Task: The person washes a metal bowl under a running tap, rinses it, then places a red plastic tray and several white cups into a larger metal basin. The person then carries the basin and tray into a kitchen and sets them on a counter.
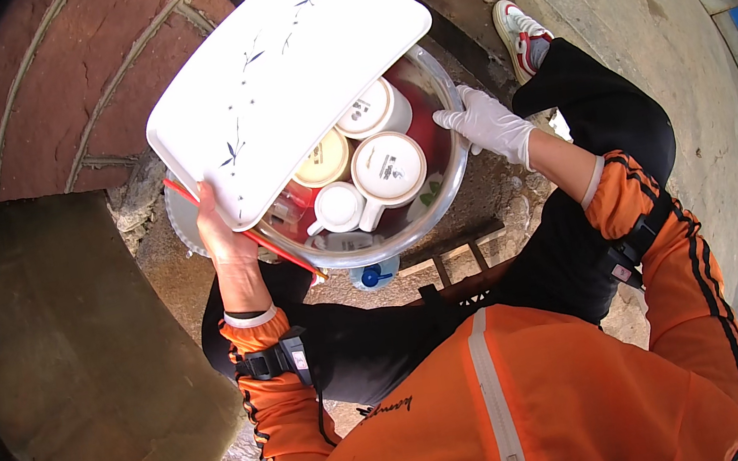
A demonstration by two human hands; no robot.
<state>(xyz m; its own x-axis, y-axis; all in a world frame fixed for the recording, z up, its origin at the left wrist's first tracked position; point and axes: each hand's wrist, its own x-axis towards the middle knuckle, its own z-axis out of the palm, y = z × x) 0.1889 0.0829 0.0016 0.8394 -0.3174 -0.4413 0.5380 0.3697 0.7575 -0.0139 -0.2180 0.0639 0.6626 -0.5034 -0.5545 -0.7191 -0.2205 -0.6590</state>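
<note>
My bare left hand (222, 227) grips the near left corner of a white tray (309, 68) with dark bamboo-leaf decoration. The tray covers the far left part of a metal basin (383, 252). A thin red stick (280, 256) runs beside my left hand and past the basin's near left edge; whether the hand holds it too, I cannot tell. My right hand (489, 123), in a white glove, grasps the basin's right rim. Inside are upturned cups: a large white mug (389, 166), a small white cup (339, 206), a cream cup (324, 158) and another white cup (371, 110), partly under the tray.
A clear plastic bottle with a blue cap (376, 275) stands below the basin. Close by lies a wooden frame (455, 257). A stone slab (71, 346) fills the left, with a red stone wall (82, 80) above it. Another light-rimmed vessel (181, 215) shows behind my left hand.
</note>
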